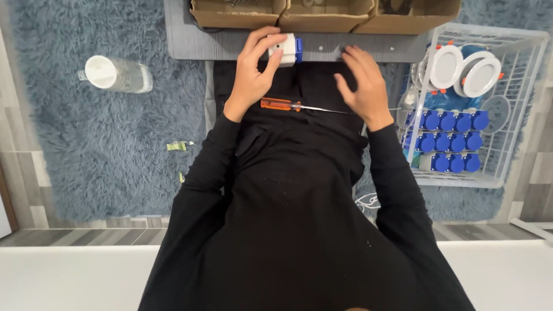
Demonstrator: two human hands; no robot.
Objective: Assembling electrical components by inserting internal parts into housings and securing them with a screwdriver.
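Left hand (253,72): pinching a small white plastic box with a blue end (284,49).
Right hand (364,83): hovering, fingers spread, holding nothing.
Lap: orange-handled screwdriver (288,105) lying between the hands.

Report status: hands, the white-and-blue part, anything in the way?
Left hand grips small white-and-blue part. Right hand open, empty, hovering. Orange-handled screwdriver lies on lap between hands. Nothing blocking.
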